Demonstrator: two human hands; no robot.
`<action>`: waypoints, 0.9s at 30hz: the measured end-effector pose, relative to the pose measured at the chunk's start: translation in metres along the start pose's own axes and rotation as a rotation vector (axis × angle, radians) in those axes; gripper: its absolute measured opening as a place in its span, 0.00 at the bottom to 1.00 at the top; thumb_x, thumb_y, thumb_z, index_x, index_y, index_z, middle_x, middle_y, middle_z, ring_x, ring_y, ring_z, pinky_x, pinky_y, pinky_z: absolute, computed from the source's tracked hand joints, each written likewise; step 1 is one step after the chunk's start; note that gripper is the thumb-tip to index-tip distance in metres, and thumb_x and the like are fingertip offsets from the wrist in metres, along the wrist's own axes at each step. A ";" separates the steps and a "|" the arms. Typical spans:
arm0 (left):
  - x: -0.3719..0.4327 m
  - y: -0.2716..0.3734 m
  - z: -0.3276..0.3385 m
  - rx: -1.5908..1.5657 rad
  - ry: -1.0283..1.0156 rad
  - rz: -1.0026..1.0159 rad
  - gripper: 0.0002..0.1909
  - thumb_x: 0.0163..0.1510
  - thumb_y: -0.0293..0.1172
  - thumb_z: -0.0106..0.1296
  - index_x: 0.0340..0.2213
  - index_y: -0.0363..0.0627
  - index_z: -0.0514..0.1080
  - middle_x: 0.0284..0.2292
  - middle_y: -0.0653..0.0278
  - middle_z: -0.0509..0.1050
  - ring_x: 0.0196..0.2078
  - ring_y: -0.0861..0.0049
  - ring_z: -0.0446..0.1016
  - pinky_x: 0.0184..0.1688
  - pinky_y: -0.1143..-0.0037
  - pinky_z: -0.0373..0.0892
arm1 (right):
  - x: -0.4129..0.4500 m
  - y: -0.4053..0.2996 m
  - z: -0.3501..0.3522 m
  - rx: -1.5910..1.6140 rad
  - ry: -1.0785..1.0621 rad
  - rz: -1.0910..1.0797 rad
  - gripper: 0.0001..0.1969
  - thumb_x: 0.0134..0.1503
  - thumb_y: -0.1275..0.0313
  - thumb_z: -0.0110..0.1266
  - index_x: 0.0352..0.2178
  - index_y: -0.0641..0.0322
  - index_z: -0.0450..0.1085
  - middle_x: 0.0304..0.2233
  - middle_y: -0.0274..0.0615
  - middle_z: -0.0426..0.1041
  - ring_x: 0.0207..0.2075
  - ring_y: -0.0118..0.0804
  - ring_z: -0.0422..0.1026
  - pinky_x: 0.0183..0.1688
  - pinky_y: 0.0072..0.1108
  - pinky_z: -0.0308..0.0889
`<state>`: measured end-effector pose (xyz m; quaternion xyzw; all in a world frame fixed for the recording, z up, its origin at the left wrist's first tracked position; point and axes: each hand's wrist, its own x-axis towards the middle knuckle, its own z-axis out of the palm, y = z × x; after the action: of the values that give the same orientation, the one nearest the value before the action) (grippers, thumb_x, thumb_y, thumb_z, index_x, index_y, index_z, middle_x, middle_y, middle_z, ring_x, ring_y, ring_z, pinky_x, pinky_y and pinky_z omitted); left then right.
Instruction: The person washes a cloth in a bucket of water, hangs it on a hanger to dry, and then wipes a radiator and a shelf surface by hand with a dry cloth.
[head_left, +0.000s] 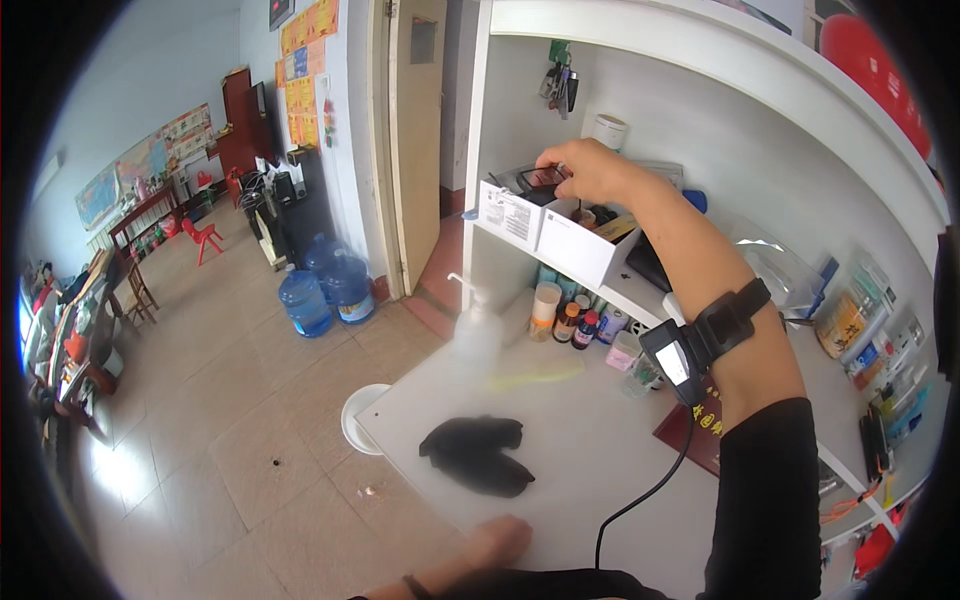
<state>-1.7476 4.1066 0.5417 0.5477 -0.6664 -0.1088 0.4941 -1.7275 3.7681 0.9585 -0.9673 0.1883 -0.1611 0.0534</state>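
Observation:
My right hand (585, 171) reaches into the left of two white boxes (512, 212) on the shelf, its fingers closed on a thin black-rimmed item that looks like eyeglasses (546, 178). On the forearm a black strap holds a small device with a cable. My left hand (504, 538) rests on the white desktop near its front edge, fingers curled and blurred, with nothing seen in it. A folded dark cloth item (478, 455) lies on the desk ahead of it. A second white box (576, 248) with small items stands beside the first.
A pump bottle (478, 337), a faint yellow strip (536, 375), small bottles (586, 330) and a dark red booklet (694, 427) are on the desk. A white basin (364, 420) sits beside the desk's left edge. Blue water jugs (349, 289) stand on the floor near the door (415, 150).

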 end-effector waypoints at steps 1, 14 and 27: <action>-0.001 0.002 0.000 0.002 0.006 -0.045 0.03 0.41 0.26 0.52 0.21 0.45 0.68 0.19 0.61 0.68 0.21 0.63 0.69 0.22 0.69 0.66 | 0.001 -0.002 0.002 -0.035 -0.034 0.015 0.15 0.41 0.80 0.55 0.35 0.65 0.68 0.31 0.40 0.73 0.33 0.32 0.71 0.36 0.19 0.65; 0.002 0.006 -0.002 0.047 -0.016 -0.067 0.03 0.42 0.27 0.52 0.22 0.45 0.68 0.19 0.60 0.68 0.23 0.62 0.69 0.24 0.69 0.67 | 0.032 -0.043 0.019 -0.129 0.130 0.514 0.20 0.36 0.57 0.57 0.26 0.63 0.73 0.28 0.45 0.74 0.33 0.42 0.72 0.35 0.29 0.66; -0.001 -0.006 0.003 0.069 -0.127 0.044 0.06 0.38 0.24 0.51 0.24 0.45 0.68 0.19 0.62 0.67 0.21 0.65 0.68 0.21 0.71 0.65 | -0.044 -0.058 0.027 -0.054 0.576 0.169 0.20 0.49 0.55 0.48 0.30 0.63 0.67 0.22 0.52 0.72 0.27 0.51 0.71 0.29 0.35 0.66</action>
<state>-1.7468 4.1042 0.5356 0.5417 -0.7114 -0.1095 0.4342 -1.7368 3.8394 0.9296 -0.8639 0.2795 -0.4188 -0.0149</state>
